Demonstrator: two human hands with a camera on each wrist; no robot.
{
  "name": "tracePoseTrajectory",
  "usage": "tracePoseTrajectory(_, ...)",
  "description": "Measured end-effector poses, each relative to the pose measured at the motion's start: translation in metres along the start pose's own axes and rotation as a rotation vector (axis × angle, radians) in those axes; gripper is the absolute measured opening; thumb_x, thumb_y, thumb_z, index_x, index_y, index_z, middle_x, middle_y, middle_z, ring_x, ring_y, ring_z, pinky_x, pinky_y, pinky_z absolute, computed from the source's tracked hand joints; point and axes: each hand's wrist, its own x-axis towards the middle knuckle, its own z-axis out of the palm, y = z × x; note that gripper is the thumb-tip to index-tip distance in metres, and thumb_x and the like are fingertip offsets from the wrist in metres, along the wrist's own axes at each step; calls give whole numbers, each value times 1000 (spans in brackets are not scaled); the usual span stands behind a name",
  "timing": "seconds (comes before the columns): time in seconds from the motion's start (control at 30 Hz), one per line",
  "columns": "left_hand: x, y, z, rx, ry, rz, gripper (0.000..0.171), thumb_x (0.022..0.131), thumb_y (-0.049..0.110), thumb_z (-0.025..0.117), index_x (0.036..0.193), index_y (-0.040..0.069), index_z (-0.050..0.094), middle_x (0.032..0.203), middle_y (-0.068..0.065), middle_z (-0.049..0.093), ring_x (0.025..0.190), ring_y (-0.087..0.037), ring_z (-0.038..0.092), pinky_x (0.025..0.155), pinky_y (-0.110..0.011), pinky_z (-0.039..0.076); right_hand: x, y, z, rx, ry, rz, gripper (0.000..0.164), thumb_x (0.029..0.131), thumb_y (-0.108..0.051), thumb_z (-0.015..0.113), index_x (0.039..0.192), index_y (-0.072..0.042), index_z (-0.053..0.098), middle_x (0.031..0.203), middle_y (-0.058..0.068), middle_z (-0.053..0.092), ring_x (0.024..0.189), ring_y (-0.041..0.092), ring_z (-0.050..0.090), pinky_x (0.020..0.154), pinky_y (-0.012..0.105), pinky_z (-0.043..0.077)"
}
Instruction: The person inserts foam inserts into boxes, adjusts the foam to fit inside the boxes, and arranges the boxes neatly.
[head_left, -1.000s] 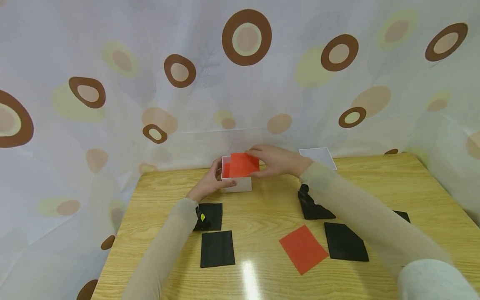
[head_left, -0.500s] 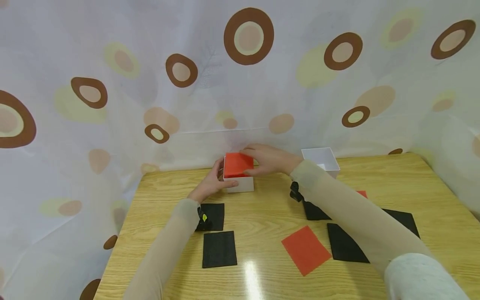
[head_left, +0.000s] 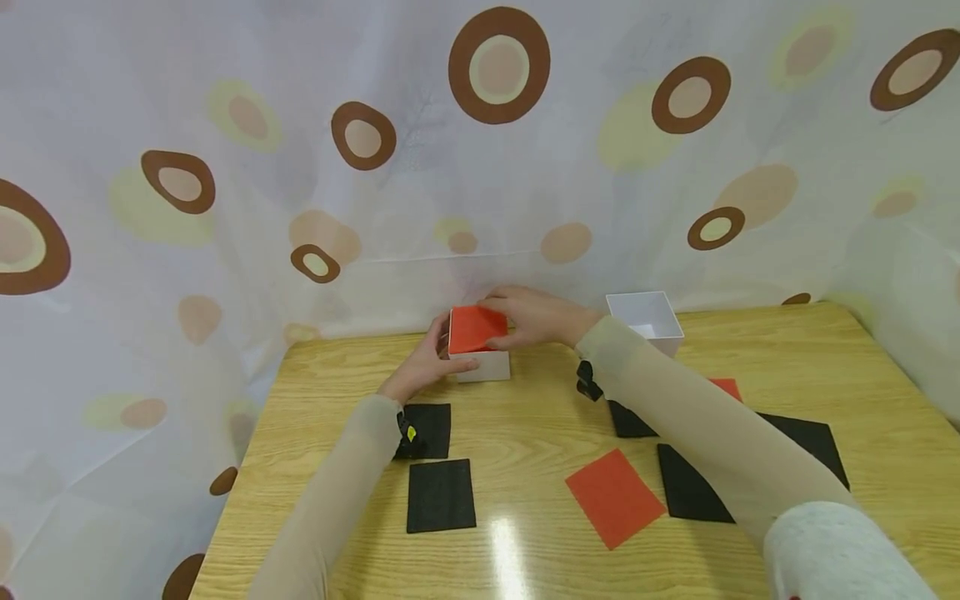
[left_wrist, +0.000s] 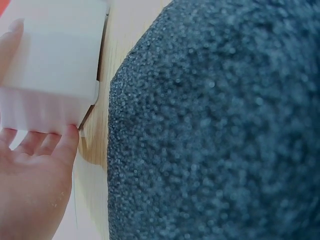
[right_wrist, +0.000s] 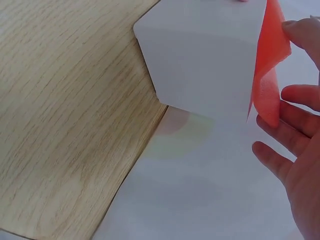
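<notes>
At the back of the table, a small white box (head_left: pixel 483 367) stands close to the patterned curtain. My left hand (head_left: pixel 422 368) grips its left side, thumb across the front; in the left wrist view the fingertips press the box wall (left_wrist: pixel 55 60). A red cloth square (head_left: pixel 471 328) lies over the top opening. My right hand (head_left: pixel 536 317) holds the square's right edge between thumb and fingers. In the right wrist view this red cloth (right_wrist: pixel 267 92) bends up at the box's rim near the fingertips. The inside of the box is hidden beneath it.
A second white box (head_left: pixel 647 317), open on top, stands at the back right. Another red square (head_left: pixel 615 498) lies flat in front. Black squares lie at left (head_left: pixel 441 496) and right (head_left: pixel 690 487), some partly under my forearms. The patterned curtain (head_left: pixel 405 208) rises behind the table.
My right hand has moved slightly left and brought the red cloth square down over the box opening. The left hand keeps its grip on the box.
</notes>
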Motion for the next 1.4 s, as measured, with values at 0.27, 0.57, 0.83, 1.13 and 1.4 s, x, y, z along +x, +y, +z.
tracePoseTrajectory(0.27, -1, 0, 3, -7, 4, 1, 99, 94, 12, 79, 166, 20, 12, 171, -4, 20, 157, -28, 24, 125, -46, 27, -3, 2, 6, -5, -5, 3, 71, 94, -37, 77, 148, 1, 54, 145, 19, 56, 131, 34, 55, 113, 43, 46)
tracePoseTrajectory(0.57, -1, 1, 6, -17, 12, -1, 99, 93, 7, 78, 166, 19, 11, 170, -4, 22, 156, -26, 26, 124, -44, 30, -8, 4, 14, -37, -42, 28, 67, 99, -42, 69, 153, -5, 51, 156, 20, 48, 144, 38, 45, 121, 48, 36)
tracePoseTrajectory(0.83, -1, 2, 5, -8, 13, 2, 98, 94, 10, 78, 166, 20, 11, 169, -4, 23, 155, -27, 27, 124, -46, 29, -12, 6, 18, -63, -27, 21, 67, 102, -45, 64, 154, -7, 49, 162, 22, 39, 148, 41, 39, 123, 52, 32)
tracePoseTrajectory(1.13, -2, 2, 6, 10, 32, -14, 101, 93, 13, 80, 166, 20, 11, 170, -4, 21, 156, -27, 26, 125, -45, 29, -22, 19, 22, -51, 233, -120, 43, 99, -33, 71, 131, -4, 66, 122, 16, 62, 109, 32, 60, 101, 47, 50)
tracePoseTrajectory(1.4, -1, 1, 4, -1, 21, -9, 102, 93, 13, 80, 167, 20, 9, 170, -5, 22, 156, -29, 25, 125, -48, 28, -28, 19, 25, -56, 233, -189, 28, 97, -27, 74, 117, -7, 73, 117, 12, 67, 109, 31, 62, 101, 48, 50)
